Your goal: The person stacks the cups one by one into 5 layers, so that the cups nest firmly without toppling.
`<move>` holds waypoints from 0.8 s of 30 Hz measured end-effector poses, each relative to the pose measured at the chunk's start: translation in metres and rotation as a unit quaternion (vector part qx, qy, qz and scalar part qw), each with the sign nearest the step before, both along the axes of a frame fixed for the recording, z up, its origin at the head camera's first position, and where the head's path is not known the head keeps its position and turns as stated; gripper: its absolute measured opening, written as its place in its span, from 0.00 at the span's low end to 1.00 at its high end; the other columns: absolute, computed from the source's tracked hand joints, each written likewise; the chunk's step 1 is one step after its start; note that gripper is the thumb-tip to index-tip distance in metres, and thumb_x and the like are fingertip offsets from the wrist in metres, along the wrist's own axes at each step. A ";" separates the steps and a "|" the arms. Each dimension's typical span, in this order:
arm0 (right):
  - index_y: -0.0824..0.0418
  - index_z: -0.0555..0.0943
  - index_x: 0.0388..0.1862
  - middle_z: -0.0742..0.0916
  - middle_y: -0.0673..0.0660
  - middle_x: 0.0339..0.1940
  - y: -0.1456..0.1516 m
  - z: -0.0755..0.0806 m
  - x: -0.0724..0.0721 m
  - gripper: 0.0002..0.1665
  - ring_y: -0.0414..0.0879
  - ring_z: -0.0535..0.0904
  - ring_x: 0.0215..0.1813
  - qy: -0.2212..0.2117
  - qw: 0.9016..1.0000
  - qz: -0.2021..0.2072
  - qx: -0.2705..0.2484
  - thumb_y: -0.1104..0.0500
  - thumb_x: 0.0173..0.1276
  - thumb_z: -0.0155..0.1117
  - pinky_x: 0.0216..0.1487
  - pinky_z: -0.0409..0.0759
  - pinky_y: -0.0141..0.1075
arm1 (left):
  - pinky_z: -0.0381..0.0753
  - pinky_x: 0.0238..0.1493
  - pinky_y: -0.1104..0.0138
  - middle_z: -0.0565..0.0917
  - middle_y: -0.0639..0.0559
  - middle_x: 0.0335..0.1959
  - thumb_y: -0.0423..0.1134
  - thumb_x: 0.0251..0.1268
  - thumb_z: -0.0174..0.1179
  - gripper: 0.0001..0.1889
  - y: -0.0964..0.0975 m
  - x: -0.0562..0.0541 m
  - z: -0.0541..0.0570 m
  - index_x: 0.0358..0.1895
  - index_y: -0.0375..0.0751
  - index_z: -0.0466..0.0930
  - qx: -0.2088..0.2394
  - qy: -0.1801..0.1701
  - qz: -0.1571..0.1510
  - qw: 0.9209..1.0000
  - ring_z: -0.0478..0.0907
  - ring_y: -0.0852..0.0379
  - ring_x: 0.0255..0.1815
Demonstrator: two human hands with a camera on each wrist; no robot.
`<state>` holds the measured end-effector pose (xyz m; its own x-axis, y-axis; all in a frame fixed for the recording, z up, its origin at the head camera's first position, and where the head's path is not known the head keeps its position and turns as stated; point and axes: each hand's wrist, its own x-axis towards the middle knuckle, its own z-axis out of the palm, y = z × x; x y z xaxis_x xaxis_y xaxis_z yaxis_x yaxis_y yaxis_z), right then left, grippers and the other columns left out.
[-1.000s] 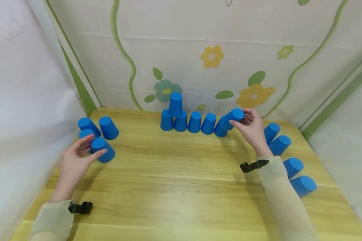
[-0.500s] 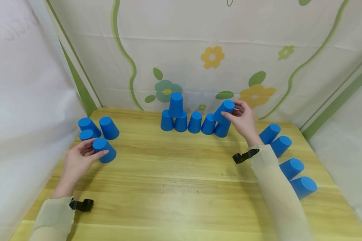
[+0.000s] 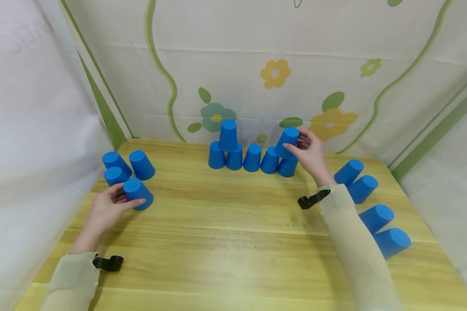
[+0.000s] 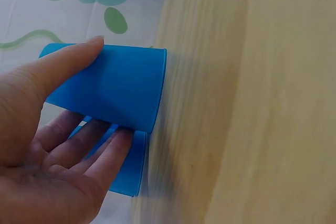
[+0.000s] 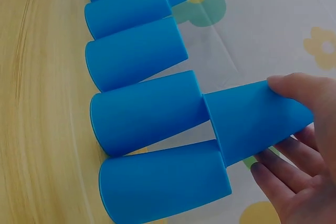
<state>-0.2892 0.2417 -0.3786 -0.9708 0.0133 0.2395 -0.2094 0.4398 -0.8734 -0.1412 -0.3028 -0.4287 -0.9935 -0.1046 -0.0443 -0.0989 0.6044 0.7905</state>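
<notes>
My right hand (image 3: 312,156) holds an upside-down blue cup (image 3: 287,142) between thumb and fingers. In the right wrist view that cup (image 5: 252,116) sits across the tops of the two right-end cups of the back row. At the row's left end another cup (image 3: 228,135) stands on two cups, and a single cup (image 3: 252,158) is between the two stacks. On the left side, my left hand (image 3: 107,209) grips a blue cup (image 3: 140,195), thumb on one side and fingers on the other. Its rim appears at the tabletop in the left wrist view.
Several upside-down cups stand behind the left hand, including a cup (image 3: 142,165) nearest the middle. More cups, one of them at the front (image 3: 392,242), line the right side beside the right forearm. A printed curtain (image 3: 241,39) hangs behind the wooden table (image 3: 233,242).
The right hand has moved left with its cup, which went from tilted beside the end cup to resting over the last two. The left hand, with its fingers round the cup, has shifted slightly right.
</notes>
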 end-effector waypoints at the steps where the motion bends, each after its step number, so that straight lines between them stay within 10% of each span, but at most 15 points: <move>1: 0.60 0.67 0.76 0.77 0.63 0.69 0.000 -0.001 0.000 0.43 0.57 0.74 0.68 -0.001 1.000 0.000 0.002 0.48 0.69 0.72 0.67 0.74 0.44 | 0.75 0.60 0.47 0.72 0.24 0.66 0.56 0.63 0.71 0.49 0.000 0.000 -0.001 0.74 0.23 0.60 0.000 -0.001 -0.005 1.000 0.75 0.30 0.62; 14: 0.61 0.64 0.78 0.75 0.64 0.72 0.003 -0.002 0.001 0.45 0.57 0.72 0.71 -0.007 1.000 0.009 0.005 0.48 0.69 0.72 0.70 0.71 0.47 | 0.76 0.59 0.47 0.73 0.25 0.65 0.54 0.64 0.71 0.45 0.003 -0.002 -0.002 0.72 0.25 0.64 -0.003 0.012 -0.024 1.000 0.76 0.30 0.62; 24: 0.64 0.67 0.76 0.76 0.62 0.71 0.014 -0.001 0.014 0.43 0.57 0.71 0.71 0.009 1.000 0.019 -0.008 0.51 0.69 0.73 0.72 0.68 0.49 | 0.76 0.48 0.82 0.77 0.31 0.62 0.53 0.62 0.73 0.39 0.019 -0.012 0.001 0.68 0.30 0.71 0.020 0.050 -0.041 0.998 0.78 0.36 0.60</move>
